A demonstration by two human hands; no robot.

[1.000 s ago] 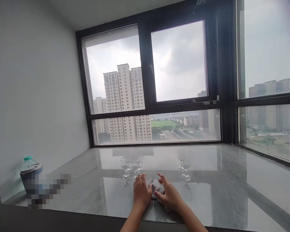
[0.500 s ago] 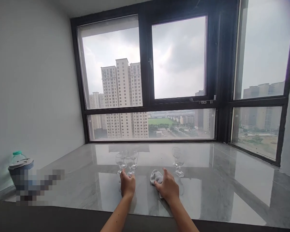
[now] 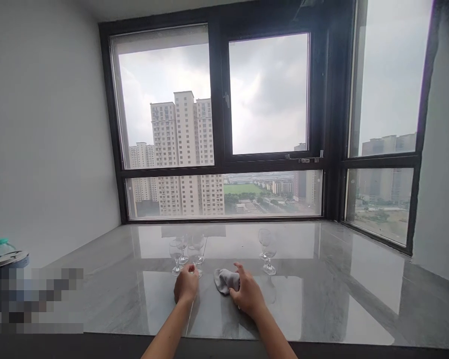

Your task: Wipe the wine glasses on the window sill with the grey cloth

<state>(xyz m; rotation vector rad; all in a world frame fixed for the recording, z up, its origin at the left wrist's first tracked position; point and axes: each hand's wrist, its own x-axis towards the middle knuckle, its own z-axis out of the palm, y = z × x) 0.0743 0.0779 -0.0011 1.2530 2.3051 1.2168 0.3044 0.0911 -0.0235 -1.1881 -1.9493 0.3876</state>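
Observation:
My left hand [image 3: 186,285] is closed, its fingers curled just in front of a cluster of several clear stemmed glasses. The foot of the nearest stemmed glass [image 3: 195,244] shows beside my fingertips; whether they touch it or hold anything is hidden. A crumpled grey cloth [image 3: 224,280] lies on the shiny grey stone ledge [image 3: 115,289], gripped at its right side by my right hand [image 3: 249,294]. The thumb presses on the cloth and the index finger sticks up. Beyond my right hand, two more stemmed glasses [image 3: 270,257] stand upright, one behind the other.
A dark-framed window [image 3: 219,164] closes off the back of the ledge. On the far left stands a tub [image 3: 3,260] with a pale lid, partly blurred out, beside a green-capped clear bottle [image 3: 0,245]. The ledge's front edge runs below my wrists.
The whole view has shifted, so the scene sits further left. My left fingers have curled in more. The cloth has moved slightly left with my right hand and lies more spread out.

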